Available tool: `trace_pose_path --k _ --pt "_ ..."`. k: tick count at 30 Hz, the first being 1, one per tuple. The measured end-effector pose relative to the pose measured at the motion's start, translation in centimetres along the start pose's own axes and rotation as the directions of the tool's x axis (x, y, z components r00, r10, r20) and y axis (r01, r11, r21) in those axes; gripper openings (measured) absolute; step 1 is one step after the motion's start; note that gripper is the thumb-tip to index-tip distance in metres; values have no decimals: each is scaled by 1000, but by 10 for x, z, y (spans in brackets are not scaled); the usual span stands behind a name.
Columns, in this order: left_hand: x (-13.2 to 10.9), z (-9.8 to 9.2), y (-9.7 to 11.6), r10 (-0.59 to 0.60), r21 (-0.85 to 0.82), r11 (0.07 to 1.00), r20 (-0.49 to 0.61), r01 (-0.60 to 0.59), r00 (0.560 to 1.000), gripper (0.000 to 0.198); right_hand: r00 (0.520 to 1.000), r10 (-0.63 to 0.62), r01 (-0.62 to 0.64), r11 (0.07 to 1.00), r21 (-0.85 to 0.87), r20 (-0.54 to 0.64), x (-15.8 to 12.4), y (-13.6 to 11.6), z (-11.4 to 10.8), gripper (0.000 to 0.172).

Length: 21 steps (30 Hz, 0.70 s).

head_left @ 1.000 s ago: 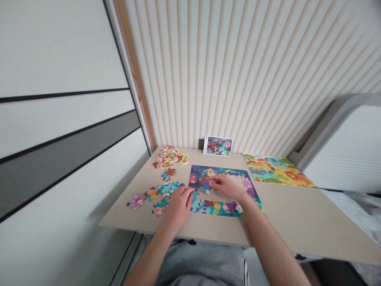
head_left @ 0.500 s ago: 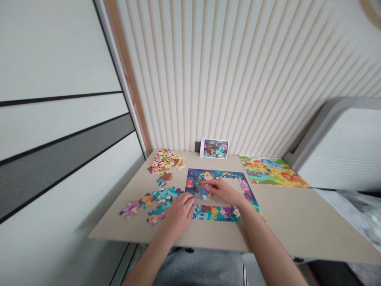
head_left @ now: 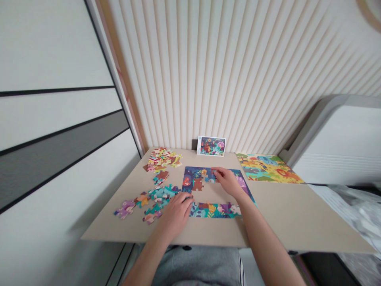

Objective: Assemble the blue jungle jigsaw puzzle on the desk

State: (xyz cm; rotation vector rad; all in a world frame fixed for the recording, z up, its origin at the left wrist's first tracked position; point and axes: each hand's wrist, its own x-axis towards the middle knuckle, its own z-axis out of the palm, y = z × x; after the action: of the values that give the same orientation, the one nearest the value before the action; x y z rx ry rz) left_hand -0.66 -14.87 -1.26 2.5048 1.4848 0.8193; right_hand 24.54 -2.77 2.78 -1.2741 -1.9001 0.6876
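Observation:
A jigsaw puzzle [head_left: 211, 210] lies on the table, its border joined into a frame around a partly bare middle. My right hand [head_left: 228, 182] is over its upper part, thumb and fingers closed on a blue puzzle piece [head_left: 210, 177] close to the top border. Brown pieces [head_left: 197, 184] sit joined inside the left border. My left hand [head_left: 179, 207] rests palm down at the frame's lower left corner, fingers stretched out and partly covering it. Loose teal pieces [head_left: 162, 193] lie just left of that hand, with purple pieces [head_left: 125, 208] farther left.
A picture card [head_left: 212, 146] of the puzzle leans upright at the back. Red and yellow pieces [head_left: 162, 158] are heaped at the back left. Another assembled puzzle [head_left: 269, 169] with animals lies at the back right. Clear plastic wrapping [head_left: 357, 210] is at the far right.
My right hand has moved up and slightly right, from the inner left of the frame to near the top border, with the blue piece. My left hand stays almost in place.

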Motion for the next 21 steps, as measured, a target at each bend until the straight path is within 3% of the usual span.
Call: trace_pose_path --k 5,12,18,21 --pt "0 0 2 -3 -2 1000 -8 3 1000 24 999 18 -20 999 -43 -43 2 10 0 37" --pt "0 2 1 0 16 1000 -28 0 1000 25 999 34 -35 998 56 16 5 14 4 39" --pt "1 1 0 6 22 1000 -4 -6 1000 25 987 75 -72 997 20 -143 8 33 -12 39" --pt "0 3 -1 13 21 1000 -20 -13 1000 25 987 58 -57 998 8 -149 10 40 -19 36"
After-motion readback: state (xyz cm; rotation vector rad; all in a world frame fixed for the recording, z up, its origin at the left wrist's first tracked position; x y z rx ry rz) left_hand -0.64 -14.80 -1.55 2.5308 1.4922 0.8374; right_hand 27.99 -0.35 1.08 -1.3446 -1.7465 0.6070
